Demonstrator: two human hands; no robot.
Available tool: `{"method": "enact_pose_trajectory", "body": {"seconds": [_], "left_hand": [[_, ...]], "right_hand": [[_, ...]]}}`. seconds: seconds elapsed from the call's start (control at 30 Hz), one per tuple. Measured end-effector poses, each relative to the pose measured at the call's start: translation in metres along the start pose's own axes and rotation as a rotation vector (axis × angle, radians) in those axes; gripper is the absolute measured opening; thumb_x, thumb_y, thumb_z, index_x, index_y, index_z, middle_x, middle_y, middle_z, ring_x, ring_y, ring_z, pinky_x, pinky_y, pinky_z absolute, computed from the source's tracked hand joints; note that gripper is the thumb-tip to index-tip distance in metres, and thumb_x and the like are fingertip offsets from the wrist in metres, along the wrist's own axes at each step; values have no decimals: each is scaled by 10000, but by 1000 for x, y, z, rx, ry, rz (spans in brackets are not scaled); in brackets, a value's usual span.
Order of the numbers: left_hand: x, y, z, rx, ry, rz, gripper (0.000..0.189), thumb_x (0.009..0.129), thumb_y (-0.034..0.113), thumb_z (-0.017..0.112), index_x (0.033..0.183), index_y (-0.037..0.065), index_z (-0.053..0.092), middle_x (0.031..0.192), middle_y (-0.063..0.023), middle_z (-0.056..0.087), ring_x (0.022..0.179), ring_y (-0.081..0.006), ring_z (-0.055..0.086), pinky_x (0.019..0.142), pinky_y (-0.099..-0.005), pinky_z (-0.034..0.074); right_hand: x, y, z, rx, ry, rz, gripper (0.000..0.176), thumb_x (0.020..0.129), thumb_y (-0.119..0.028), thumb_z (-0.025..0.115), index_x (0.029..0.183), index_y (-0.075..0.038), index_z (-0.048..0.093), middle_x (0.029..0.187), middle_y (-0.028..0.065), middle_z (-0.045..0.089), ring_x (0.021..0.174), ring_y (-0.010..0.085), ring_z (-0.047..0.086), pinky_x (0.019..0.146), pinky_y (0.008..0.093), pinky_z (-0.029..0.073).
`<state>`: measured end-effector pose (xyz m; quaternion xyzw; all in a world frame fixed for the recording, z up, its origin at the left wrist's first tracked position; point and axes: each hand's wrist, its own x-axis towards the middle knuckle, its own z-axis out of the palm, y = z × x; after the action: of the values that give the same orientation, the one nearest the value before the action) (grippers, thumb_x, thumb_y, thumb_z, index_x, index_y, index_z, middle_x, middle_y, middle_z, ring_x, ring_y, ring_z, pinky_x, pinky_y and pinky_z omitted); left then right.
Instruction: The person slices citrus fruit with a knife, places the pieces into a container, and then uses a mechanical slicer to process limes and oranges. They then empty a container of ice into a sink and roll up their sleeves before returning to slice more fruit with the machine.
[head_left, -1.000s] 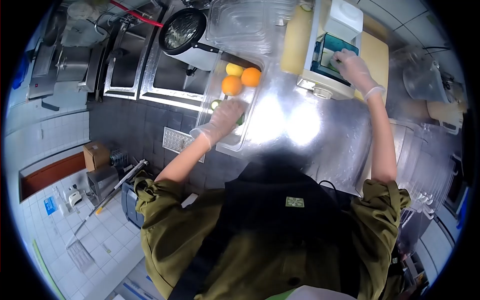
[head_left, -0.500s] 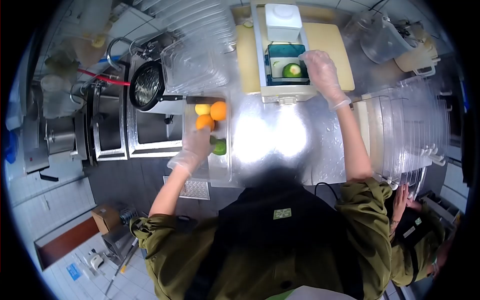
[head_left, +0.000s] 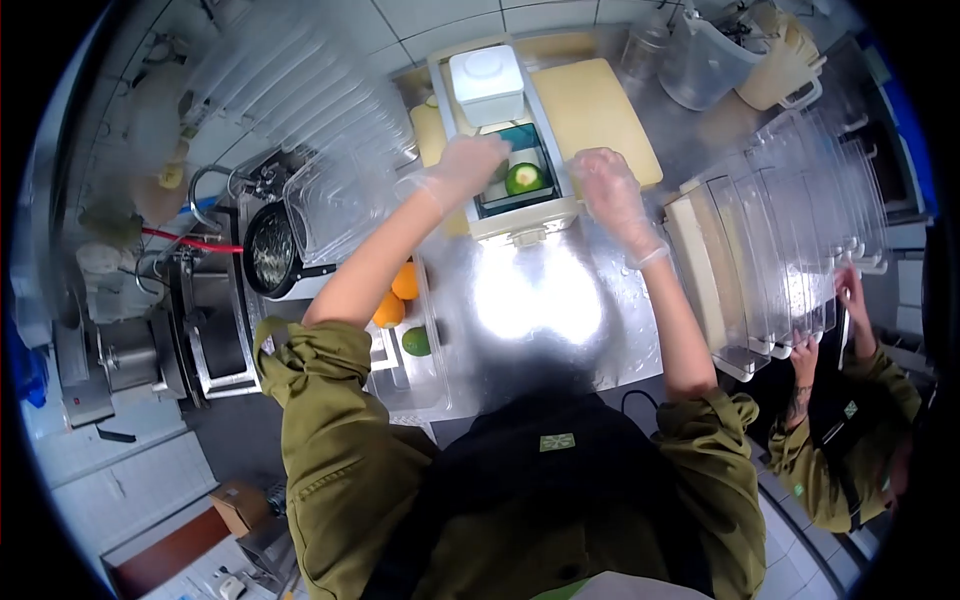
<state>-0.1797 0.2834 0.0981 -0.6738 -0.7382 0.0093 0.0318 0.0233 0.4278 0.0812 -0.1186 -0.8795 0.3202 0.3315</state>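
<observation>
My left hand, in a clear glove, reaches over the left side of a teal-walled box on a white slicer. Its fingers are closed round a lime, largely hidden by the hand. Inside the box lies a cut lime, its pale cut end facing up. Just right of the slicer hovers my right hand, also gloved, its fingers curled in and nothing visible in them. A clear tray at the left holds oranges and another lime.
A white container stands at the slicer's back, between cutting boards. Clear bins stand at the right, where a co-worker's hands touch them. A black-handled pan sits by the sinks at the left.
My left hand has moved from the fruit tray up to the teal box, bringing a lime. My right hand has come off the box's right edge. The view has shifted.
</observation>
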Motion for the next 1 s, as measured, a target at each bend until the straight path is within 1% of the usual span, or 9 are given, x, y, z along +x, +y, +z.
{"method": "enact_pose_trajectory", "body": {"seconds": [0.17, 0.37, 0.47, 0.57, 0.7, 0.8, 0.9, 0.93, 1.0], "left_hand": [[4, 1, -7, 11, -161, -102, 196, 759, 11, 582, 941, 67, 633, 846, -122, 643, 742, -307, 645, 641, -400, 512], [-2, 9, -7, 124, 37, -106, 248, 736, 15, 599, 968, 90, 645, 834, -121, 638, 787, -281, 649, 643, -391, 502], [-4, 9, -12, 85, 12, -150, 240, 767, 54, 604, 998, 108, 641, 875, -125, 640, 820, -285, 645, 672, -392, 505], [-17, 11, -27, -226, 316, -296, 212, 814, 98, 602, 1024, 104, 631, 960, -118, 652, 869, -299, 644, 724, -389, 511], [-60, 2, -41, -466, 505, -558, 212, 873, 126, 559, 1071, 81, 621, 1035, -122, 656, 936, -325, 637, 801, -375, 503], [-118, 19, -39, -469, 548, -756, 180, 865, 115, 553, 1011, 84, 654, 993, -146, 659, 897, -350, 632, 769, -400, 503], [-198, 57, -16, -582, 404, -955, 176, 887, 149, 529, 988, 95, 664, 927, -151, 670, 852, -365, 639, 743, -413, 506], [-231, 69, 2, -496, 233, -1077, 202, 895, 194, 504, 983, 123, 671, 890, -160, 670, 839, -369, 640, 733, -430, 507], [-290, 95, 32, -438, 68, -1186, 229, 899, 229, 482, 993, 145, 672, 872, -167, 667, 818, -371, 640, 720, -448, 507]], "right_hand": [[0, 0, -2, 9, -23, 30, 143, 797, -37, 551, 896, -59, 651, 959, 124, 623, 952, 310, 570, 833, 402, 469], [7, -5, 11, 22, -22, 47, 152, 836, -64, 517, 899, -80, 655, 978, 107, 620, 976, 300, 564, 857, 401, 467], [11, -10, 11, 26, -35, 65, 157, 847, -67, 511, 903, -88, 656, 974, 105, 618, 983, 300, 563, 860, 402, 466], [15, -12, 14, 40, -41, 43, 155, 851, -66, 508, 907, -77, 652, 965, 117, 618, 963, 314, 571, 846, 405, 470], [36, -15, 25, 115, -117, -25, 153, 855, -64, 503, 911, -46, 643, 942, 148, 632, 899, 343, 596, 803, 414, 483], [62, -28, 47, 35, -275, -77, 152, 829, -102, 566, 953, -47, 635, 917, 169, 653, 858, 355, 622, 764, 423, 497], [75, -29, 77, -201, -524, -137, 269, 810, -177, 632, 1061, -84, 614, 947, 166, 657, 884, 350, 625, 775, 423, 499], [75, -20, 87, -229, -566, -187, 298, 802, -202, 643, 1076, -94, 605, 953, 166, 658, 883, 352, 625, 771, 433, 499], [78, -17, 100, -370, -664, -152, 289, 808, -198, 634, 1081, -111, 603, 958, 161, 661, 887, 348, 626, 770, 433, 499]]}}
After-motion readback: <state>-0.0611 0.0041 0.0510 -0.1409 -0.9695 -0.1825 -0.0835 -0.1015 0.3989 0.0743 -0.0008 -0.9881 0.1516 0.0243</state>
